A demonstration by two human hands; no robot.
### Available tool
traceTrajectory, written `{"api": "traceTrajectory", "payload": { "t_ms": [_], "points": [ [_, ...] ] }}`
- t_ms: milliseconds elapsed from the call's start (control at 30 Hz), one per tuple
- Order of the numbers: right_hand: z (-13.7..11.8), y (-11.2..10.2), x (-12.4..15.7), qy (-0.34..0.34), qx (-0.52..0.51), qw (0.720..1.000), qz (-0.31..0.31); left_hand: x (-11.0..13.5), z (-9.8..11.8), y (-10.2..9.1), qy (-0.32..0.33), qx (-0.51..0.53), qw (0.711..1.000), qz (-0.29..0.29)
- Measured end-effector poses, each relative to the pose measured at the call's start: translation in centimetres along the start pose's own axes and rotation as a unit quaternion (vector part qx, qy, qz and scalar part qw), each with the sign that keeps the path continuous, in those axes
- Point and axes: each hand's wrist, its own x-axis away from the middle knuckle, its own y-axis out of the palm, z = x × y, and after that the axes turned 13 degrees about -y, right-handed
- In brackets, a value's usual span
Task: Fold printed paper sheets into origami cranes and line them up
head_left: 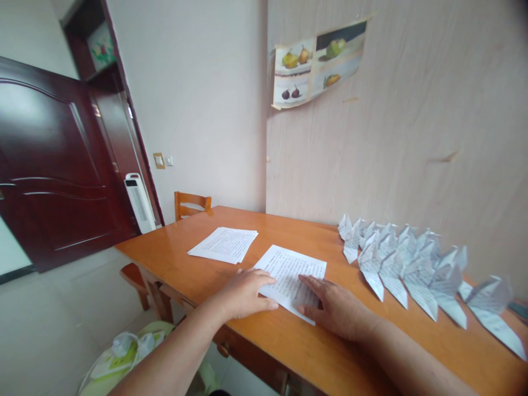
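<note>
A printed sheet of paper [289,269] lies flat on the orange wooden table [297,341]. My left hand [245,291] rests on the sheet's near left corner, fingers stretched out flat. My right hand [334,308] presses on the sheet's near right edge, its fingers also laid flat. Neither hand grips anything. A stack of printed sheets [224,244] lies a little farther left on the table.
Several folded paper birds [396,264] stand in rows along the wall at the right. A wooden chair [192,204] is at the table's far end. A dark door [53,165], a white tower heater [139,202] and a bag [124,357] on the floor are at left.
</note>
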Motion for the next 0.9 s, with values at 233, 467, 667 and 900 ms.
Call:
{"api": "traceTrajectory", "payload": {
  "t_ms": [233,467,667,900],
  "points": [
    [-0.8,-1.1,0.0,-0.025,0.018,0.999,0.010,-0.3,1.1,-0.1,0.071,-0.026,0.997,0.033],
    [-0.8,-1.3,0.0,0.018,-0.079,0.993,0.087,-0.9,2.0,0.0,0.069,-0.064,0.992,0.081],
    [0.5,-1.9,-0.3,0.043,-0.306,0.943,0.122,-0.7,2.5,-0.5,0.066,-0.003,0.966,0.251],
    [0.7,-3.0,-0.3,0.075,-0.424,0.886,0.174,-0.2,3.2,0.0,0.142,0.026,0.918,0.370]
  ]
}}
